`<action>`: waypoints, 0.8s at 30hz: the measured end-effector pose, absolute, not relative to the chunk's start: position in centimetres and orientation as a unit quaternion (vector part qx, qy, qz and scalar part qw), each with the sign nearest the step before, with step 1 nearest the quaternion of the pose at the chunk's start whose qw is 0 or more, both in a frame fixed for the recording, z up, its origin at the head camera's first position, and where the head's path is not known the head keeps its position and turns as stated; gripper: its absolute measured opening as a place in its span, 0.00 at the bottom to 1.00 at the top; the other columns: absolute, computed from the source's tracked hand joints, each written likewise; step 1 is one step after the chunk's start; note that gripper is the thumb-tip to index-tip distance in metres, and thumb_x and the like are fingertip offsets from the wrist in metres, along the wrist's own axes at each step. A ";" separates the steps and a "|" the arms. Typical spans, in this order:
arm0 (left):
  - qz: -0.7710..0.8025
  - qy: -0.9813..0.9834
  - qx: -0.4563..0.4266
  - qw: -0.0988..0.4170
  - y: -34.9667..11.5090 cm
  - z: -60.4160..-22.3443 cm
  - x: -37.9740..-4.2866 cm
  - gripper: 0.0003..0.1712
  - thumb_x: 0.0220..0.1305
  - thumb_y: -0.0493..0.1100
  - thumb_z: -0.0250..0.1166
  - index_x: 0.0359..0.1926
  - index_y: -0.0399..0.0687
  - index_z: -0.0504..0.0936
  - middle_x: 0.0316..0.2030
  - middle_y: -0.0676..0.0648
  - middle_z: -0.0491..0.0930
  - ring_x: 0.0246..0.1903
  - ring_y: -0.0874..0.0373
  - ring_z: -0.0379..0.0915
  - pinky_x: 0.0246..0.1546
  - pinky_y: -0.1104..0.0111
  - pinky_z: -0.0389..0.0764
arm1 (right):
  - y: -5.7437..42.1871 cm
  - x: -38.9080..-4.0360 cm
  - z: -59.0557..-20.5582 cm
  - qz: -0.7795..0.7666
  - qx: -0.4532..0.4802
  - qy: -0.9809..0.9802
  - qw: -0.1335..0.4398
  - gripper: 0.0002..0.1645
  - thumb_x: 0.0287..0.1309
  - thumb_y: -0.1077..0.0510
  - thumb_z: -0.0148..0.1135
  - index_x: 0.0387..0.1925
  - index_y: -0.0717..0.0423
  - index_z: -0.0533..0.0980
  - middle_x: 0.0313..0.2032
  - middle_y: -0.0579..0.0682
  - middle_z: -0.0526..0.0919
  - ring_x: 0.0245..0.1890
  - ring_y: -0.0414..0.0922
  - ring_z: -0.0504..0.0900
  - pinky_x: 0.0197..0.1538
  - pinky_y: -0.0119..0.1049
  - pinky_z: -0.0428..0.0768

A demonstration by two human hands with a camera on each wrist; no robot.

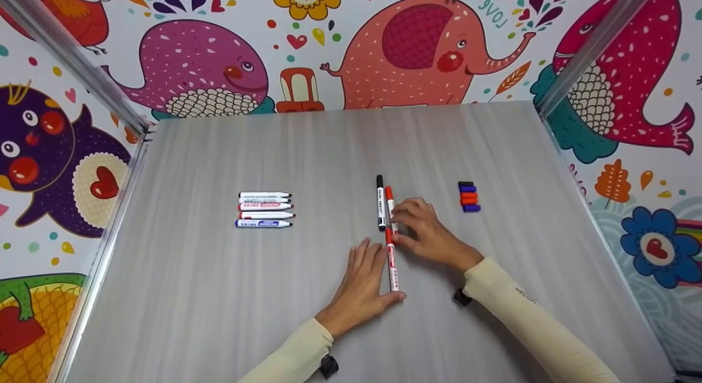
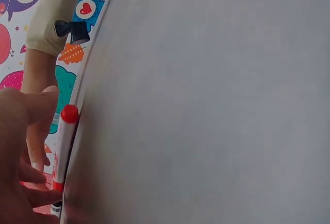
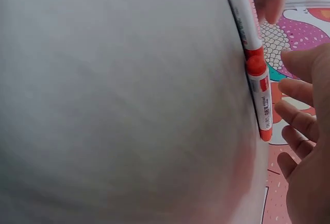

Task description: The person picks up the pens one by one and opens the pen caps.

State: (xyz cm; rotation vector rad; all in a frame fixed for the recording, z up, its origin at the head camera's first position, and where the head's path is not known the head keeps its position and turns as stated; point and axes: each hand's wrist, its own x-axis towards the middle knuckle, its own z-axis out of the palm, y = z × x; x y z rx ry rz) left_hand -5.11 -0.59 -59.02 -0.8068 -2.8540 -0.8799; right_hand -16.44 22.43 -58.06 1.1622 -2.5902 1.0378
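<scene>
A red-capped marker (image 1: pixel 392 265) lies lengthwise in front of me. My left hand (image 1: pixel 356 287) is beside it, fingers stretched along its left side and thumb by its near end. In the left wrist view, the fingertips are right at this marker (image 2: pixel 63 149). Another red-capped marker (image 1: pixel 390 196) lies just beyond, its near end beside the first one's cap. My right hand (image 1: pixel 428 235) hovers at its right side with loosely bent fingers. The right wrist view shows a gap between those fingers (image 3: pixel 296 118) and the far red marker (image 3: pixel 263 100). A black-capped marker (image 1: pixel 381 202) lies alongside on the left.
Several uncapped markers (image 1: pixel 266 210) lie in a stacked row on the left of the grey table (image 1: pixel 192 295). Several loose caps (image 1: pixel 469 197), black, blue and red, are lined up on the right. Cartoon-printed walls (image 1: pixel 307 54) border the table's back and sides.
</scene>
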 end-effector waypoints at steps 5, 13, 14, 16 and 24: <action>-0.280 -0.926 -0.253 0.025 -0.1 -59.1 -4.9 0.60 0.58 0.63 0.84 0.79 0.37 0.67 0.74 0.37 0.70 0.81 0.32 0.55 0.78 0.32 0.57 | 22.4 -16.5 -58.8 0.318 0.396 -0.858 0.074 0.20 0.66 0.56 0.80 0.55 0.59 0.88 0.63 0.60 0.81 0.68 0.58 0.71 0.69 0.59 0.66; -0.274 -0.926 -0.258 0.034 0.1 -59.3 -4.8 0.61 0.56 0.61 0.86 0.80 0.36 0.67 0.74 0.36 0.70 0.81 0.32 0.56 0.77 0.31 0.58 | 22.3 -16.3 -58.9 0.299 0.382 -0.872 0.062 0.19 0.68 0.55 0.78 0.57 0.56 0.88 0.66 0.59 0.78 0.72 0.57 0.67 0.75 0.60 0.62; -0.274 -0.926 -0.259 0.034 0.1 -59.4 -4.8 0.62 0.56 0.61 0.86 0.80 0.36 0.66 0.74 0.37 0.70 0.81 0.32 0.55 0.77 0.31 0.58 | 22.3 -16.3 -58.9 0.297 0.381 -0.874 0.059 0.19 0.68 0.55 0.78 0.57 0.56 0.88 0.67 0.60 0.78 0.72 0.57 0.67 0.75 0.60 0.62; -0.273 -0.926 -0.261 0.031 0.1 -59.4 -4.8 0.63 0.55 0.61 0.87 0.81 0.36 0.66 0.74 0.37 0.70 0.81 0.32 0.55 0.77 0.31 0.57 | 22.2 -16.3 -58.8 0.294 0.382 -0.874 0.058 0.18 0.68 0.55 0.77 0.56 0.56 0.88 0.67 0.60 0.77 0.73 0.57 0.66 0.75 0.61 0.62; -0.271 -0.925 -0.264 0.022 0.0 -59.5 -4.8 0.63 0.56 0.59 0.86 0.81 0.36 0.65 0.75 0.37 0.68 0.82 0.31 0.53 0.78 0.31 0.55 | 22.0 -16.3 -59.0 0.289 0.390 -0.872 0.061 0.18 0.71 0.50 0.76 0.55 0.56 0.88 0.68 0.62 0.77 0.75 0.59 0.66 0.76 0.63 0.62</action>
